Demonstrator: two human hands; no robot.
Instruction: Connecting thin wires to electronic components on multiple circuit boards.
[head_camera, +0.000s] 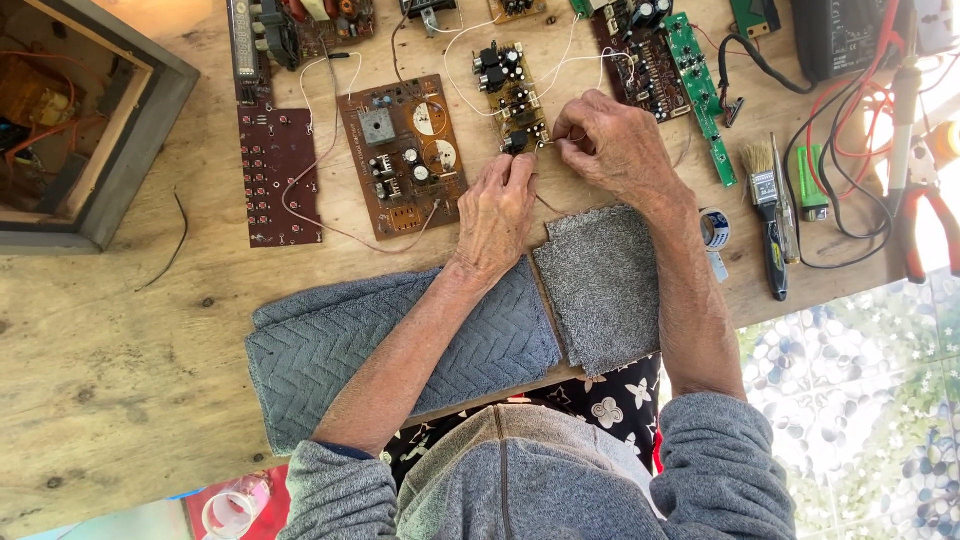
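Observation:
A small yellowish circuit board (508, 92) with black parts lies on the wooden table (120, 340), white wires running from it. My left hand (495, 212) pinches the board's near end, fingertips on a black part. My right hand (612, 145) is closed just to the right of that same end, fingers curled tight against the board's corner; what it pinches is hidden. Both forearms rest over grey towels (400, 335).
A brown circuit board (405, 155) and a dark red one (280, 175) lie to the left. A grey box (70, 130) sits far left. A green board (700, 85), brush (765, 190), tape roll (714, 228), red-handled pliers (925, 225) and cables lie to the right.

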